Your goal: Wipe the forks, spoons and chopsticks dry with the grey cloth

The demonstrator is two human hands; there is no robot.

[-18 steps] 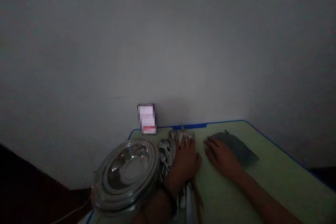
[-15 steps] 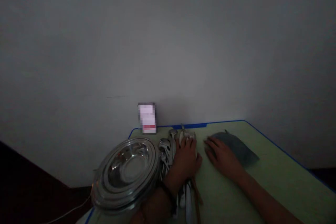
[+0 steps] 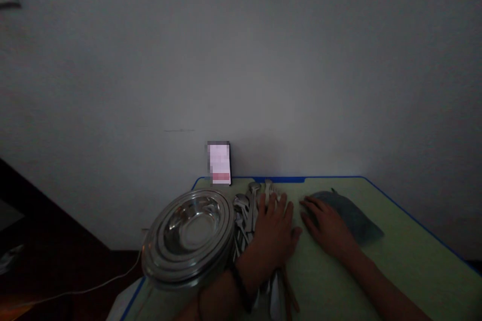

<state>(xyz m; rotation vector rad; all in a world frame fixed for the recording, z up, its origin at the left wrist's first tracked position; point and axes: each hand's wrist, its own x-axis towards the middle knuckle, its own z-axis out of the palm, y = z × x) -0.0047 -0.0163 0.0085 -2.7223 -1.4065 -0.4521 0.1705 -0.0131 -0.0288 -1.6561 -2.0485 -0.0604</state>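
My left hand [image 3: 274, 226] lies palm down with its fingers spread over a row of metal forks [image 3: 268, 184], hiding much of them. Spoons [image 3: 241, 201] lie in a bunch just left of it. Below its wrist a knife [image 3: 274, 297] and brown wooden chopsticks [image 3: 289, 291] stick out toward me. My right hand [image 3: 328, 228] rests palm down at the left edge of a dark grey-blue cloth [image 3: 356, 215], fingers stretched and touching it. Neither hand grips anything that I can see.
A stack of shiny steel plates or basins [image 3: 188, 241] stands on the left of the pale green table [image 3: 339, 286] with a blue rim. A lit phone [image 3: 220, 163] leans on the wall behind. A white cable [image 3: 101, 288] hangs at the left.
The camera view has shifted a little, so everything sits slightly further right. My left hand's fingers are spread wider over the forks. My right hand stays by the cloth.
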